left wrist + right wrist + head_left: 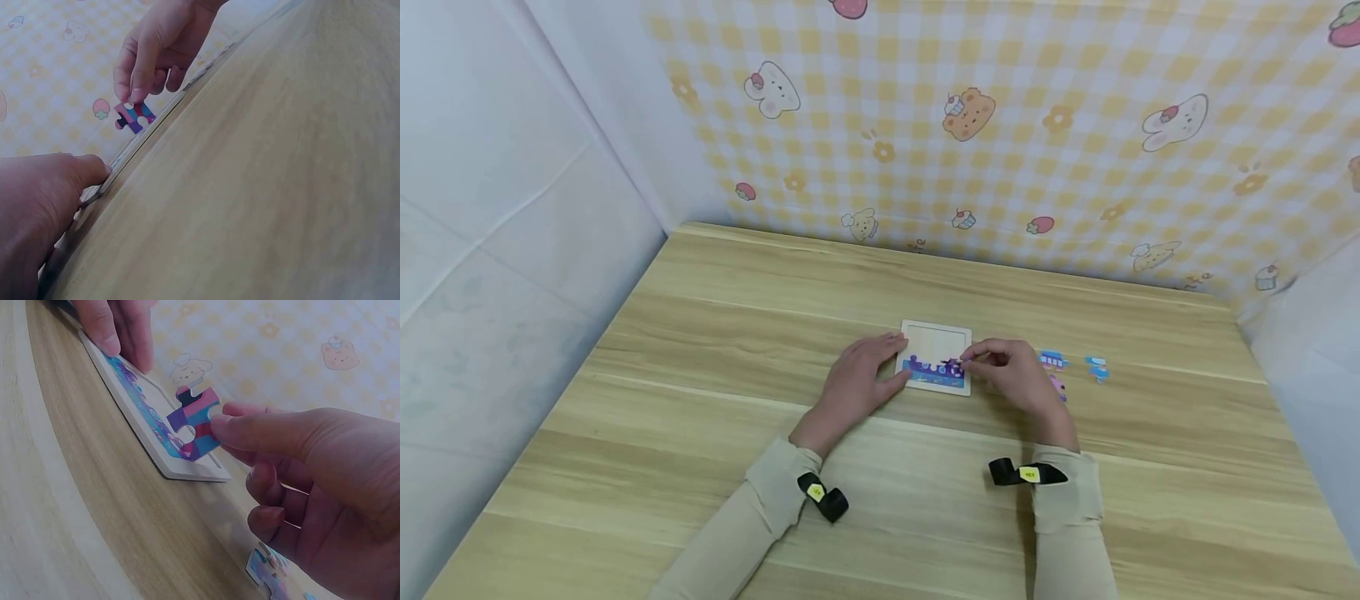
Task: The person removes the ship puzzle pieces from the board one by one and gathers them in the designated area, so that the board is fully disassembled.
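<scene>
A jigsaw puzzle piece (199, 422) in pink, blue and purple is pinched between the thumb and forefinger of my right hand (1015, 375). That hand holds it tilted just above the right side of a white-framed puzzle board (936, 325). Joined pieces with a purple and blue picture fill the lower part of the board; its upper part shows bare backing. My left hand (859, 377) rests on the board's left edge, thumb at the lower corner and fingers at the upper side. In the left wrist view, the left thumb (94, 170) touches the frame.
Several loose puzzle pieces lie on the wooden table (700, 333) right of the board, among them a blue piece (1097, 368) and a pink one (1057, 385) partly behind the right hand. A checkered cloth (910, 175) hangs behind the table; pale walls stand at both sides.
</scene>
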`<action>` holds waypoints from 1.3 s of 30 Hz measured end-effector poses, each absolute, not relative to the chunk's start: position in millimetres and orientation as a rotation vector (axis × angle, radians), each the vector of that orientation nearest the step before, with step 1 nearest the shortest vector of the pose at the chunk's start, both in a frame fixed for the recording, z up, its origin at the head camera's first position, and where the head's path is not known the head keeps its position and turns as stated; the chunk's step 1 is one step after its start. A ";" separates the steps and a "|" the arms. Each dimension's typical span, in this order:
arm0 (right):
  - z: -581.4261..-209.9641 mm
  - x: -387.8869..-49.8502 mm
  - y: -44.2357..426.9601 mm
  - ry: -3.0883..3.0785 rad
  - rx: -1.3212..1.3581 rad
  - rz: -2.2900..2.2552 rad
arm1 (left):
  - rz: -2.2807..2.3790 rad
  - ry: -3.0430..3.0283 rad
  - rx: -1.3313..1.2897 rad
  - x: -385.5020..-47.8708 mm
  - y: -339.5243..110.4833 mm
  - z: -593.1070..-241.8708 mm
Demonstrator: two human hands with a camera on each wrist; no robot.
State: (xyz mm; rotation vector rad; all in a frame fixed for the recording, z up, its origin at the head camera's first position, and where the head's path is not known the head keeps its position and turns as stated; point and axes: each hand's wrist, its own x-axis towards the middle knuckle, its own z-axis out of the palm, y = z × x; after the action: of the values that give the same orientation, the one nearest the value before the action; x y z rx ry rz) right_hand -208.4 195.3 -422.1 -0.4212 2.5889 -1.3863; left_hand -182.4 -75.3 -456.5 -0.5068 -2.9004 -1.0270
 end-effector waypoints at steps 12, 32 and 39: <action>-417.3 -202.9 209.6 2.632 -0.317 -1.538 | -1.029 -2.904 -0.512 -182.8 -70.8 -456.3; -401.5 -152.5 360.9 2.804 -0.046 -1.217 | -1.036 -2.894 -0.507 -182.7 -78.8 -455.8; -412.3 -157.9 366.9 2.898 -0.072 -0.993 | -1.038 -2.895 -0.502 -182.3 -75.7 -457.5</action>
State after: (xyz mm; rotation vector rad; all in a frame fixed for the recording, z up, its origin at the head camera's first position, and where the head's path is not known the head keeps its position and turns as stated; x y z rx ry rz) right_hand -157.9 366.9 -412.3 -0.0717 2.8977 -0.9933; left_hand -182.3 -75.7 -457.5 -0.5018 -2.8946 -1.0380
